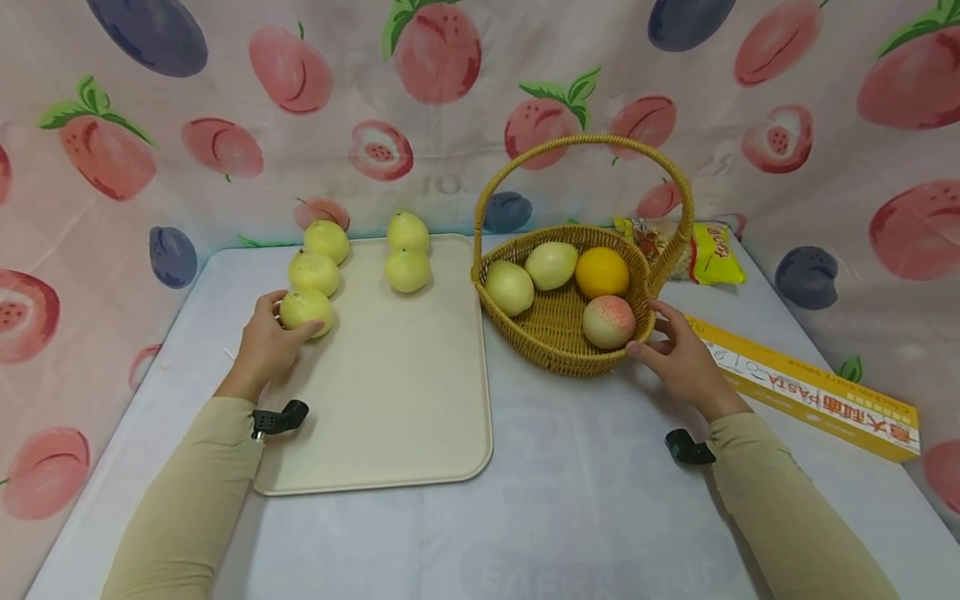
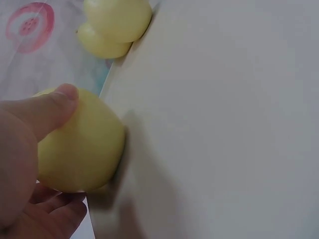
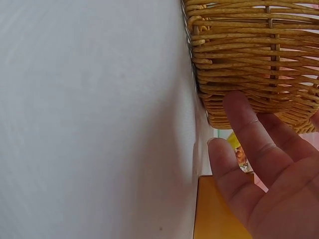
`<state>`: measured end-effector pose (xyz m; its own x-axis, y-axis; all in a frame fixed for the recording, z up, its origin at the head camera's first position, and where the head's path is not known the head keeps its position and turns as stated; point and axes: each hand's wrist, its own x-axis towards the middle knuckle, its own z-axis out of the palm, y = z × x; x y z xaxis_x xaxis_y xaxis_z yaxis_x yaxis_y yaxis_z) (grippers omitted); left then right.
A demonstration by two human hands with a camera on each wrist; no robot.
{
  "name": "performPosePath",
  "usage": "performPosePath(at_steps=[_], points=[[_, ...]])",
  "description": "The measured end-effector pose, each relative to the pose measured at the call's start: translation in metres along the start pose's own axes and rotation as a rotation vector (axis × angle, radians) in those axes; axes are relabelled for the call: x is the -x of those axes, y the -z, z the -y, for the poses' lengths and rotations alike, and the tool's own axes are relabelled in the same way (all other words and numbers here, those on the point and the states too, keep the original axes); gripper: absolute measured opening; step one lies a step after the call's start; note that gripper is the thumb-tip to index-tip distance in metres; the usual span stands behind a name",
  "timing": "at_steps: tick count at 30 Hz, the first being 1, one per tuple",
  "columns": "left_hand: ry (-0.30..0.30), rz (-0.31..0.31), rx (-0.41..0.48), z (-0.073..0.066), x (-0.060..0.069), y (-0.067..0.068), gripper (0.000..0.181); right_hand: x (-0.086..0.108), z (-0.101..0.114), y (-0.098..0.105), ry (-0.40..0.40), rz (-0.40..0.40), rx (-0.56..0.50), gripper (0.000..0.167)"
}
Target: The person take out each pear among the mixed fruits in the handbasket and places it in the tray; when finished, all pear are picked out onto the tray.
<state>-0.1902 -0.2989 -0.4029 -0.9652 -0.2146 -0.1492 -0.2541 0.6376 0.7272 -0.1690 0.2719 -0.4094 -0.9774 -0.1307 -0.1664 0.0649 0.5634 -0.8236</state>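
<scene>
White table [image 1: 525, 517] beneath both hands, fruit-print cloth [image 1: 465, 125] beyond, left hand [image 1: 262, 342] gripping yellow-green fruit [image 1: 305, 310], right hand [image 1: 684, 362] holding basket [image 1: 551, 354], packet [image 1: 717, 256] behind it partly hidden.

Tray [image 1: 390, 392] left of basket [image 1: 542, 352]

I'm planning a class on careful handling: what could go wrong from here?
The left hand holds a yellow-green fruit at the tray's left edge; released carelessly, it might roll off or bump the next fruit.

The right hand touches the basket; a push could slide it, perhaps sending the loose peach rolling inside.
</scene>
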Motion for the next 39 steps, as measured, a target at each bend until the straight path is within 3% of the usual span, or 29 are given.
performPosePath(at_steps=[21,27,32,35,39], points=[[-0.004,-0.024,0.009,0.002,-0.003,0.003,0.101,0.001,0.002,0.001,-0.007,0.001,-0.020,0.096],[-0.082,-0.087,-0.041,-0.003,0.001,0.001,0.099,0.001,0.002,0.001,-0.009,0.003,-0.018,0.098],[-0.179,-0.159,-0.054,-0.019,0.007,0.000,0.092,0.001,0.002,0.000,-0.011,0.003,-0.014,0.097],[-0.235,-0.164,-0.026,-0.031,0.012,-0.001,0.090,0.001,0.002,0.000,-0.013,0.002,-0.014,0.097],[-0.264,-0.118,0.012,-0.049,0.022,-0.005,0.091,0.001,0.002,0.000,-0.010,0.002,-0.008,0.097]])
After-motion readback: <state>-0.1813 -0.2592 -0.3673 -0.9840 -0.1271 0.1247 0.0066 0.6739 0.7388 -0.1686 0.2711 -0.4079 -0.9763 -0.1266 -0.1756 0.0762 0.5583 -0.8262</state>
